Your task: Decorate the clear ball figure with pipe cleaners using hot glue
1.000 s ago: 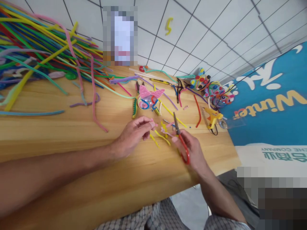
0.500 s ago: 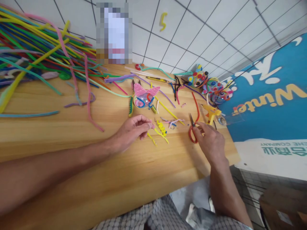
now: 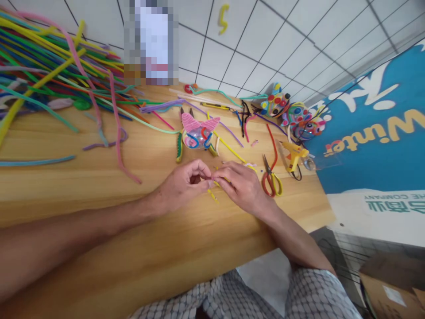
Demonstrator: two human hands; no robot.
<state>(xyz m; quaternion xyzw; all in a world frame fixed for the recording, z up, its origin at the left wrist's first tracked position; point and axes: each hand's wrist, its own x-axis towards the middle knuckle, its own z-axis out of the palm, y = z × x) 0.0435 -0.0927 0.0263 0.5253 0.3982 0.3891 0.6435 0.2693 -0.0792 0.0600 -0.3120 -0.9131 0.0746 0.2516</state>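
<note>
My left hand (image 3: 184,184) and my right hand (image 3: 241,185) meet over the wooden table (image 3: 99,212), fingertips pinched together on a small pink piece of pipe cleaner (image 3: 210,178). Yellow pipe-cleaner scraps (image 3: 212,195) lie just under the fingers. Red-handled scissors (image 3: 270,179) lie flat on the table to the right of my right hand, untouched. A pink and blue pipe-cleaner figure (image 3: 197,133) stands behind my hands.
A big heap of coloured pipe cleaners (image 3: 49,75) covers the back left. A yellow glue gun (image 3: 294,155) and round colourful ornaments (image 3: 288,115) sit at the right end, by the table's edge. A blue banner (image 3: 375,128) hangs beyond. Pliers (image 3: 179,144) lie beside the figure.
My right hand set the scissors down at the right, let go and came back left to meet my left hand on the pink piece.
</note>
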